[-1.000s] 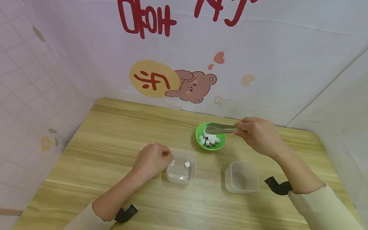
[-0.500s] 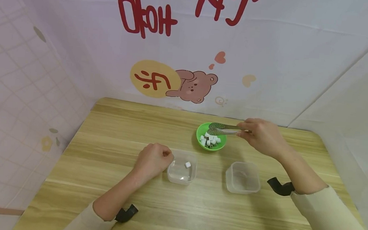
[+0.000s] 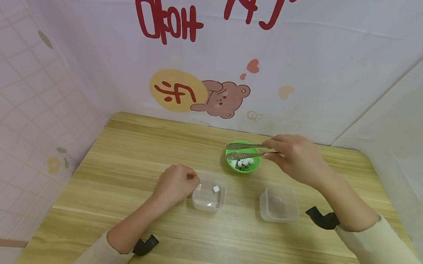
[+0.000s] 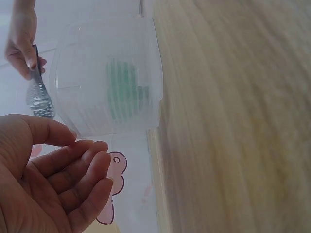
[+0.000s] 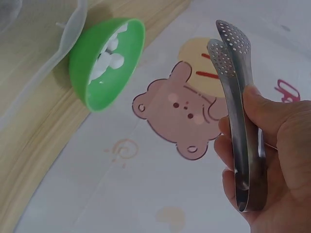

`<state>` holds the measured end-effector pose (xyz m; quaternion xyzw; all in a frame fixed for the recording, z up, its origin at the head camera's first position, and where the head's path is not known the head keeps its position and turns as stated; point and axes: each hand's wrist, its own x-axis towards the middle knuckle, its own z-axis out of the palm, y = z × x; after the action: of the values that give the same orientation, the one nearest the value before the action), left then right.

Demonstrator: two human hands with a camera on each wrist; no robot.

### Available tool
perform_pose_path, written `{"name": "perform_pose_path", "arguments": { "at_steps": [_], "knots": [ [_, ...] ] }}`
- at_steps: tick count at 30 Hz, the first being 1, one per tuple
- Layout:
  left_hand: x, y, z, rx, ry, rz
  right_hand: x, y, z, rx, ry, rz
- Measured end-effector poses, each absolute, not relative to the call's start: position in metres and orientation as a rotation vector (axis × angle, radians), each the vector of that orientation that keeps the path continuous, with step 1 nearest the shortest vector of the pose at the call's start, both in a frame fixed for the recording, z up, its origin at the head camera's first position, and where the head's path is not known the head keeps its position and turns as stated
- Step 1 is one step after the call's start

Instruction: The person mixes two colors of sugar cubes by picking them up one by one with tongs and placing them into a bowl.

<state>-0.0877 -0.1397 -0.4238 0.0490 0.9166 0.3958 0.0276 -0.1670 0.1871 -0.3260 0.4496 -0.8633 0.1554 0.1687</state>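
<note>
My right hand (image 3: 297, 157) grips metal tongs (image 3: 246, 151) with perforated tips. The tongs' arms stand apart over the green bowl (image 3: 254, 167), with nothing between the tips. Inside the bowl lie several small white cubes (image 3: 245, 162) and some darker pieces, partly covered by the tongs. My left hand (image 3: 175, 184) pinches the rim of a clear plastic container (image 3: 207, 206) at its far left corner; the left wrist view shows thumb and index fingertip meeting at that container (image 4: 82, 97). A single white cube (image 3: 216, 189) lies in it.
A second clear container (image 3: 279, 204) stands on the wooden table (image 3: 204, 244) to the right, below my right forearm. Behind the table rises a white backdrop (image 3: 310, 65) with a printed bear and red characters. Pale panels close off both sides.
The tongs have shifted left and slightly lower over the green bowl, and their tips have spread apart. My left hand and both containers stay in place.
</note>
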Motion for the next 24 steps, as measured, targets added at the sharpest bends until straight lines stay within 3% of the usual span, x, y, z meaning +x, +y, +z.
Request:
{"name": "perform_pose_path", "arguments": {
  "at_steps": [24],
  "knots": [
    [-0.088, -0.142, -0.424, 0.160, 2.858, 1.202, -0.139, 0.137, -0.322, 1.578, -2.381, 0.017]
  ]
}}
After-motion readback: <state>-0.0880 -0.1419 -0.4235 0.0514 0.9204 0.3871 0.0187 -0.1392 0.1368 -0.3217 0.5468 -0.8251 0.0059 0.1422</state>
